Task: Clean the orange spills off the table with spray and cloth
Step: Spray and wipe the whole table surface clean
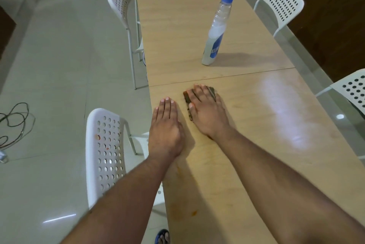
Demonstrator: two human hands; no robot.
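On the near panel of a long pale wooden table [246, 164], just short of the seam between its two panels, a dark, crumpled cleaning cloth [187, 103] lies flat beneath a person's right hand [207, 113], whose straight, spread fingers press it to the surface. Just beside it, the left hand [166, 129] rests palm down on the bare wood, fingers straight and together, holding nothing. Orange smears [178, 168] remain nearer the person, along the table's left edge by the left forearm. Beyond the seam, well apart from both hands, stands a clear plastic spray bottle with a blue trigger head [216, 28], untouched. Wiping appears to be under way; the remaining stains likely call for drawing the cloth back toward them. White perforated chairs [104, 155] flank the table.
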